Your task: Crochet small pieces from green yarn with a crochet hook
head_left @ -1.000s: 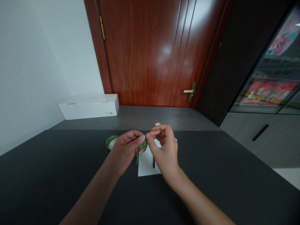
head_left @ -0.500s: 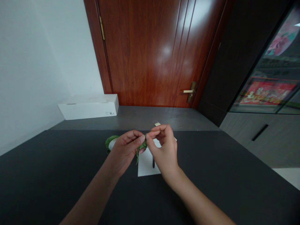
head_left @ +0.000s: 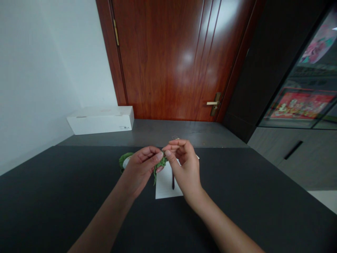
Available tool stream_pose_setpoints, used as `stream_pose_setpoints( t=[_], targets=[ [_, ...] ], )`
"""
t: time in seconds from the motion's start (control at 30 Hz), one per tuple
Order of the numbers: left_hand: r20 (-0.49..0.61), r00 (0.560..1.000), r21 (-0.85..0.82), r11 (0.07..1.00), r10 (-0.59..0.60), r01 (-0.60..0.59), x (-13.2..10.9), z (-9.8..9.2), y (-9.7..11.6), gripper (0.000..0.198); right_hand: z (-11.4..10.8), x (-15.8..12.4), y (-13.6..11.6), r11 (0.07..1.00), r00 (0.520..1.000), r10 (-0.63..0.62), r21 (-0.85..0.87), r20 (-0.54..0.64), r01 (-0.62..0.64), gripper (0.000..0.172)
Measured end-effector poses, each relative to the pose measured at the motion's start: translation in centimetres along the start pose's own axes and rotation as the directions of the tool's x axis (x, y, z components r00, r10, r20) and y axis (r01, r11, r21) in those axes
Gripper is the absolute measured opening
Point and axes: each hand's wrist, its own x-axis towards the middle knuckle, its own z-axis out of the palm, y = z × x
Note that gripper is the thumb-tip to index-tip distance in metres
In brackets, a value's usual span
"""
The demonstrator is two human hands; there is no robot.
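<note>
Centre, left to right: green roll (head_left: 123, 159) with a pale core, lying on the table just behind the left hand (head_left: 142, 169); green strand (head_left: 159, 165), raised above the table and pinched between both sets of fingertips, loose end hanging down; right hand (head_left: 186, 170). Hands close together, thumb and forefinger of each clamped on the strand, fingertips almost touching. Probably best worked with a light, even pinch near the meeting point, keeping the soft strand short and taut so as not to slip or fray.

Surface: black table (head_left: 52, 196), white sheet (head_left: 163, 186) beneath the hands, a dark slim object (head_left: 173, 182) on it, kind not discernible.

Room, left to right: white box (head_left: 101, 120) on a grey ledge by the wall; red-brown door (head_left: 171, 59) with brass handle (head_left: 213, 103); dark glass-fronted cabinet (head_left: 302, 88).
</note>
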Motion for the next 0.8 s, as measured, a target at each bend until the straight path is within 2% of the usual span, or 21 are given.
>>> stream_pose_setpoints(
  t=[0.27,0.4,0.63,0.8],
  targets=[
    [-0.012,1.000,-0.007,1.000,0.008,-0.008,-0.02,0.15,0.26,0.020,0.06,0.07,0.12,0.998,0.999,0.037,0.056,0.016,-0.038,0.020],
    [-0.012,1.000,-0.018,1.000,0.014,-0.015,0.01,0.09,0.26,0.020,0.02,0.33,0.18,0.987,0.993,0.104,0.113,0.063,-0.110,0.020],
    [0.016,1.000,-0.039,0.999,0.017,-0.016,-0.10,-0.02,0.14,0.018,-0.37,0.78,0.37,0.875,0.913,0.354,0.272,0.202,-0.400,0.027],
    [0.035,0.999,-0.059,0.998,0.010,-0.008,-0.04,-0.23,0.03,0.017,-0.46,0.96,0.22,0.834,0.884,0.377,0.314,0.276,-0.454,0.030]
  ],
)
